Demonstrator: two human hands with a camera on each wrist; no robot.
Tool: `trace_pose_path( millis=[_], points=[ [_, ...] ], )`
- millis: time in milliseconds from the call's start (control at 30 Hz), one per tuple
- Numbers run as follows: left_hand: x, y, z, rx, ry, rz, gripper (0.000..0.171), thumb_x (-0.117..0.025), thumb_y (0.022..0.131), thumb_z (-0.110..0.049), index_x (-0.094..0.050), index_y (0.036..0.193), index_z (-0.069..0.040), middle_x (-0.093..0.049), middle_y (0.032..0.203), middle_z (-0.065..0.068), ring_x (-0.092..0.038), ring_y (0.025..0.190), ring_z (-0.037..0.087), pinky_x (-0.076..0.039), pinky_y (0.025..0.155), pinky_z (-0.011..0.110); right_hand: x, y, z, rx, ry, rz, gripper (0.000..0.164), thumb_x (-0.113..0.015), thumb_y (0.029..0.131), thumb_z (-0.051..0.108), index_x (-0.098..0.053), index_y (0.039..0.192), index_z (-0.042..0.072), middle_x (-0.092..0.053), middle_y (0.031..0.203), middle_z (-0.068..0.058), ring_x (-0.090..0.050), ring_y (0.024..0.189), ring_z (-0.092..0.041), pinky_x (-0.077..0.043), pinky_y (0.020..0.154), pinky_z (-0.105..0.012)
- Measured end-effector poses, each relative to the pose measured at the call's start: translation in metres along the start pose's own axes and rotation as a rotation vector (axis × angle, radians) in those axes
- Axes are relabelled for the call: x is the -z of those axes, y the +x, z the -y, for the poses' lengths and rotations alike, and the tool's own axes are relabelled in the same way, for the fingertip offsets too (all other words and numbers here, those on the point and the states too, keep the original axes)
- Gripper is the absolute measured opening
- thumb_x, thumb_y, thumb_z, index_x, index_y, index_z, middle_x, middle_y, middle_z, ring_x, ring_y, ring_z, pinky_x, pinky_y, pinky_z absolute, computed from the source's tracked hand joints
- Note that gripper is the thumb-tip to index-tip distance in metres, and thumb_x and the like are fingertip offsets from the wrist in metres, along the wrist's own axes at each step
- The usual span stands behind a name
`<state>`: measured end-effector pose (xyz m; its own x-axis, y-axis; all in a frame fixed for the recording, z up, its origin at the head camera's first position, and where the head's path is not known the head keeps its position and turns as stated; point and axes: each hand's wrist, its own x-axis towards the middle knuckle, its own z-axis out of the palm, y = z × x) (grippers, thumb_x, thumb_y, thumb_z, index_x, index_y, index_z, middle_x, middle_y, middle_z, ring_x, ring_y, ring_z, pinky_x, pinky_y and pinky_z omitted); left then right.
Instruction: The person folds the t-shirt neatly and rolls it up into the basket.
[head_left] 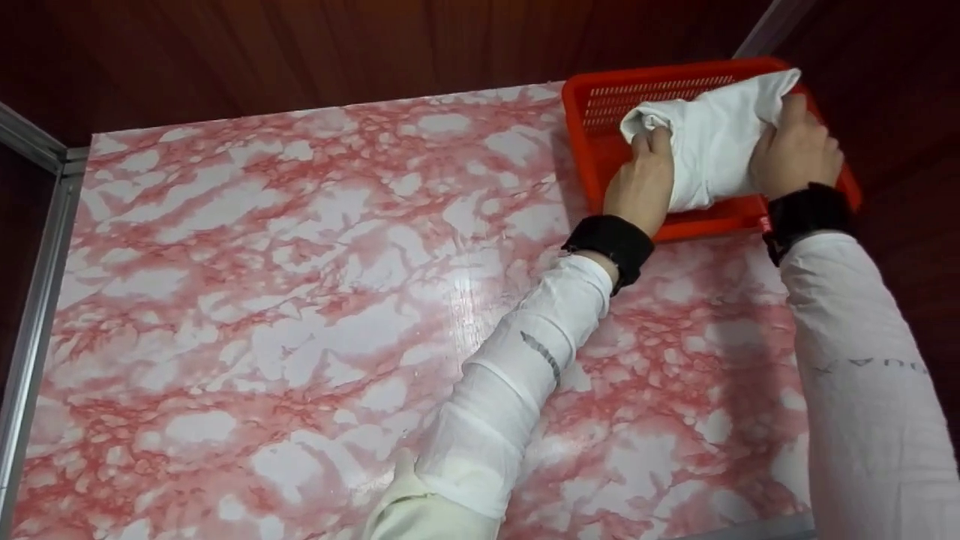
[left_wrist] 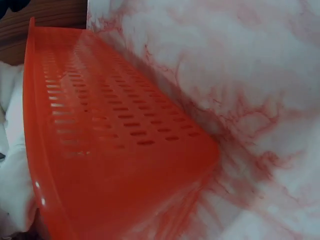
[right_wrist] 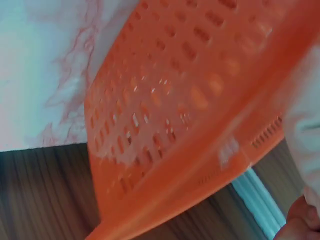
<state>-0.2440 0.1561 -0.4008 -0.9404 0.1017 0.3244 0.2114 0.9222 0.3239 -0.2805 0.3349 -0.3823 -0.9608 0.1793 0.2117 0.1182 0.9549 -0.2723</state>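
A folded white cloth lies over the red plastic basket at the far right corner of the table, within its rim in the head view. My left hand pinches its left edge near a rolled fold. At the opposite end, my right hand grips the cloth with curled fingers. The left wrist view has the basket's slotted side in front, with some cloth at the left edge. In the right wrist view the cloth shows beyond the rim, beside a few fingertips.
A pink and white marbled tabletop stretches left and toward me. Dark red-brown wood panels stand behind it and on the right, close to the basket. A metal frame strip runs along the left side.
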Motion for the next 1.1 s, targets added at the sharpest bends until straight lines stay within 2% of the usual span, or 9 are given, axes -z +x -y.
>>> trace_pose_path(
  millis=[133,367,467,633,733,833,933,1100],
  points=[
    [-0.007,0.003,-0.003,0.018,-0.003,0.036,0.022,-0.031,0.094,-0.009,-0.044,0.112,-0.012,-0.051,0.101,0.002,-0.063,0.068,0.009,-0.051,0.058,0.019,-0.014,0.0,0.003,0.048,-0.016,0.015,0.035,-0.031,0.092,0.02,-0.035,0.121,0.002,-0.052,0.097,-0.031,-0.048,0.078,-0.058,-0.034,0.061,-0.066],
    [-0.022,-0.003,-0.004,0.037,0.107,-0.027,0.026,-0.03,0.093,-0.009,-0.052,0.105,-0.013,-0.054,0.095,-0.001,-0.062,0.065,0.006,-0.05,0.056,0.016,-0.037,-0.004,-0.006,0.055,-0.04,0.047,0.028,-0.035,0.092,0.016,-0.037,0.115,0.0,-0.051,0.094,-0.031,-0.047,0.077,-0.059,-0.036,0.063,-0.065],
    [-0.028,-0.005,-0.004,0.058,0.134,-0.03,0.026,-0.031,0.092,-0.008,-0.054,0.102,-0.013,-0.056,0.093,-0.001,-0.063,0.064,0.006,-0.05,0.055,0.017,-0.042,-0.004,-0.009,0.057,-0.051,0.073,0.025,-0.035,0.092,0.012,-0.038,0.113,0.0,-0.05,0.094,-0.032,-0.047,0.078,-0.06,-0.036,0.064,-0.066],
    [-0.029,-0.005,-0.003,0.067,0.189,0.013,0.027,-0.032,0.091,-0.006,-0.056,0.101,-0.013,-0.058,0.096,0.0,-0.062,0.062,0.004,-0.049,0.056,0.016,-0.045,-0.001,-0.009,0.05,-0.078,0.156,0.028,-0.033,0.091,0.01,-0.036,0.118,0.001,-0.048,0.1,-0.034,-0.046,0.08,-0.061,-0.035,0.067,-0.066],
    [-0.027,-0.004,-0.004,0.068,0.212,0.076,0.029,-0.034,0.091,-0.005,-0.06,0.104,-0.007,-0.06,0.095,0.003,-0.062,0.064,0.004,-0.049,0.057,0.015,-0.045,0.001,-0.009,0.06,-0.09,0.196,0.03,-0.035,0.091,0.012,-0.036,0.118,-0.001,-0.046,0.103,-0.035,-0.045,0.081,-0.06,-0.035,0.069,-0.065],
    [-0.026,-0.002,-0.004,0.067,0.196,0.163,0.028,-0.04,0.09,-0.006,-0.064,0.103,-0.005,-0.063,0.091,0.004,-0.062,0.067,0.006,-0.05,0.058,0.017,-0.046,0.001,-0.01,0.07,-0.111,0.244,0.031,-0.037,0.089,0.011,-0.037,0.116,-0.004,-0.044,0.104,-0.037,-0.045,0.082,-0.059,-0.036,0.07,-0.064],
    [-0.025,0.001,-0.004,0.052,0.178,0.251,0.027,-0.043,0.089,-0.007,-0.068,0.099,-0.011,-0.065,0.088,0.001,-0.062,0.072,0.007,-0.05,0.062,0.019,-0.046,0.002,-0.013,0.063,-0.144,0.325,0.033,-0.037,0.088,0.01,-0.037,0.116,-0.007,-0.043,0.104,-0.038,-0.045,0.085,-0.058,-0.036,0.074,-0.063],
    [-0.028,0.005,-0.004,0.051,0.182,0.343,0.028,-0.045,0.089,-0.01,-0.07,0.096,-0.021,-0.067,0.089,-0.006,-0.06,0.079,0.007,-0.048,0.066,0.019,-0.048,0.007,-0.023,0.028,-0.199,0.538,0.043,-0.032,0.088,0.011,-0.029,0.127,-0.008,-0.04,0.109,-0.043,-0.042,0.093,-0.058,-0.035,0.081,-0.062]
  ],
)
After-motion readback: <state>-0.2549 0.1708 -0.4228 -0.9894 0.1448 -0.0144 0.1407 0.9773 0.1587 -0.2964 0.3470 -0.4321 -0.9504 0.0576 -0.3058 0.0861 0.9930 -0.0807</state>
